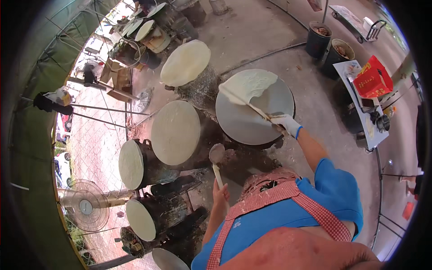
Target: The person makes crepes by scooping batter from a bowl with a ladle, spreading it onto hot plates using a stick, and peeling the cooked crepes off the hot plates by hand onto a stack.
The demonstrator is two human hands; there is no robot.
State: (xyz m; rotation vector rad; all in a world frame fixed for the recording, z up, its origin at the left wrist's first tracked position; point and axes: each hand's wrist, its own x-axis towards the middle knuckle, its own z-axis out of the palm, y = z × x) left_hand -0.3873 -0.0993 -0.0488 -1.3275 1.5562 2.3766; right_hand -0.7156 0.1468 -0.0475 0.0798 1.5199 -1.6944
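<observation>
My right hand [286, 123], in a white work glove with a blue cuff, grips a batter spreader [248, 104] with a long thin blade. The blade lies across a large round griddle [233, 123]. Pale batter [253, 84] covers the far part of that griddle in an uneven sheet, while the near part shows bare grey metal. Bare-skinned, my left hand [221, 194] holds a ladle [217, 153] by its pale handle, bowl pointing away from me. The ladle is apart from the griddle, above the dark area before my red checked apron [260, 199].
Several batter-covered round griddles stand on my left, including a near one [175, 132] and a far one [185, 63]. A standing fan [84, 206] is at lower left. At right, a small table [371, 130] carries a red bag [373, 79]; two buckets [318, 40] stand beyond it.
</observation>
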